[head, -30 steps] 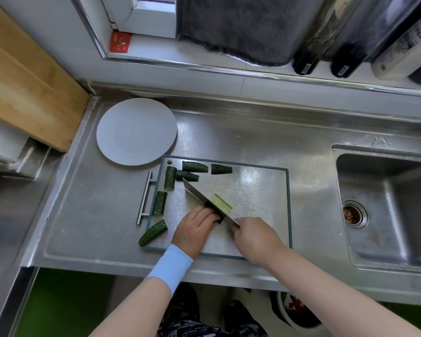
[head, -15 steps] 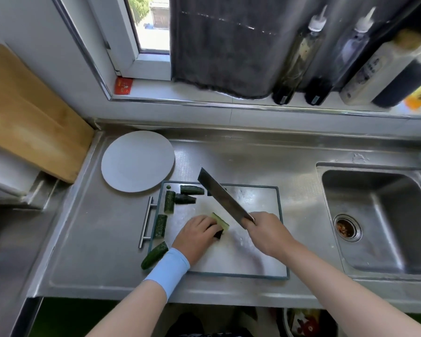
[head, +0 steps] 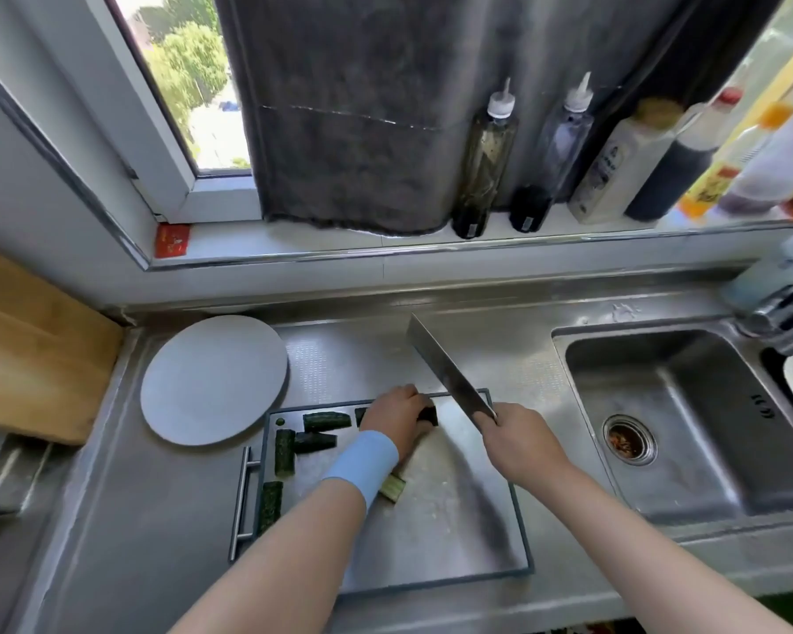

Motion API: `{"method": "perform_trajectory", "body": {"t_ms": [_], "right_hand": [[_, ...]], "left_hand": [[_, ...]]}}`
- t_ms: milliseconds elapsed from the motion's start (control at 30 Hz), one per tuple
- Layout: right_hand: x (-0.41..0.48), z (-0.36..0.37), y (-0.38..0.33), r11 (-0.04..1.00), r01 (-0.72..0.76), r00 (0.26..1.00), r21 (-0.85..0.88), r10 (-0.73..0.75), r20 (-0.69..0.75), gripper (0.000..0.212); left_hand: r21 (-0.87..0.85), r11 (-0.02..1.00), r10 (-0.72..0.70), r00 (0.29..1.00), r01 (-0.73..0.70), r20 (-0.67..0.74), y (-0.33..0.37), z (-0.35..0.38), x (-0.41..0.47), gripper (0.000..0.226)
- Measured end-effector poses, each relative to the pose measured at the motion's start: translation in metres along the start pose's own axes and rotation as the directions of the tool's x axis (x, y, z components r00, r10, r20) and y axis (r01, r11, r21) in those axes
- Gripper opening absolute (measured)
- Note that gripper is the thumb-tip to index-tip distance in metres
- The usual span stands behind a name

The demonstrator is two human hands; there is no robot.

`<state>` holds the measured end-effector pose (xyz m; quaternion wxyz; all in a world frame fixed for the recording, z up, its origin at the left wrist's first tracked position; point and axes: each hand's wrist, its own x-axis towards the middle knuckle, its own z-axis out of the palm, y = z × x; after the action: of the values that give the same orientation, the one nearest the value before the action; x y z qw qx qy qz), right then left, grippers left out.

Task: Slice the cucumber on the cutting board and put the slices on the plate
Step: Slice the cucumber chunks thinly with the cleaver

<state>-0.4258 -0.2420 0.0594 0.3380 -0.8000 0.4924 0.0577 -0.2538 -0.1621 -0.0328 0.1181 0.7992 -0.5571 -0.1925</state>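
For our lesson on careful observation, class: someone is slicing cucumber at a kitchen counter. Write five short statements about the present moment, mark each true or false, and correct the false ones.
1. The plate holds no cucumber. True.
2. The right hand grips the knife. True.
3. The knife's blade lies flat on the cutting board. False: it is lifted off the board, its tip pointing away from the person.
4. The left hand rests on the plate. False: it holds a dark cucumber piece at the board's far edge.
5. Cut cucumber pieces lie along the board's left side. True.
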Motion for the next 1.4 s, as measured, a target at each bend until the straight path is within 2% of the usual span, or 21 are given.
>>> {"method": "perform_trajectory", "body": {"t_ms": [67,233,367,467,533,667,733,900,1033,1133,1267,1400], "right_hand": [[0.004,-0.002,0.007,1.000,-0.009,1.000,-0.005,0.009,-0.009,0.039],[0.008,0.000,0.020,0.999,-0.033,0.999,0.039,0.033,0.004,0.039],[0.005,0.000,0.017,0.999,-0.014,0.999,0.038,0.013,0.032,0.041],[-0.001,0.003,0.012,0.999,0.010,0.998,0.039,-0.013,0.067,0.041],[-0.006,0.005,0.007,0.999,0.038,0.994,0.017,-0.039,0.097,0.041],[-0.019,0.015,0.002,0.994,0.103,0.982,-0.044,-0.095,0.166,0.039],[-0.025,0.020,0.001,0.989,0.126,0.974,-0.080,-0.109,0.197,0.037],[-0.036,0.030,0.003,0.978,0.168,0.958,-0.125,-0.132,0.253,0.035],[-0.043,0.035,0.011,0.967,0.188,0.952,-0.174,-0.135,0.275,0.035],[-0.046,0.038,0.015,0.955,0.210,0.947,-0.212,-0.144,0.288,0.034],[-0.050,0.045,0.019,0.950,0.221,0.943,-0.221,-0.150,0.296,0.035],[-0.052,0.049,0.023,0.951,0.223,0.943,-0.213,-0.156,0.294,0.034]], "left_hand": [[0.056,0.998,0.004,1.000,-0.005,0.018,-0.003,0.004,0.016,0.039],[0.141,0.990,0.013,0.999,-0.006,-0.049,-0.008,0.014,0.024,0.040],[0.000,0.998,-0.067,0.971,0.069,-0.231,-0.006,0.007,0.001,0.028],[-0.096,0.994,-0.084,0.947,0.057,-0.310,-0.011,0.003,-0.032,0.027],[-0.110,0.992,-0.085,0.966,0.060,-0.245,-0.015,0.000,-0.054,0.037],[-0.039,0.989,-0.138,0.990,0.140,0.040,-0.020,0.000,-0.090,0.065],[-0.037,0.986,-0.157,0.983,0.161,0.098,-0.023,0.003,-0.102,0.064],[0.016,0.976,-0.217,0.963,0.217,0.161,-0.024,0.006,-0.114,0.043],[-0.059,0.946,-0.297,0.924,0.319,0.243,-0.023,0.004,-0.121,0.034],[-0.103,0.916,-0.346,0.892,0.388,0.290,-0.025,0.004,-0.130,0.037],[-0.071,0.888,-0.428,0.873,0.454,0.234,-0.028,0.008,-0.137,0.029],[-0.156,0.835,-0.501,0.846,0.528,0.181,-0.018,0.014,-0.141,0.033]]}}
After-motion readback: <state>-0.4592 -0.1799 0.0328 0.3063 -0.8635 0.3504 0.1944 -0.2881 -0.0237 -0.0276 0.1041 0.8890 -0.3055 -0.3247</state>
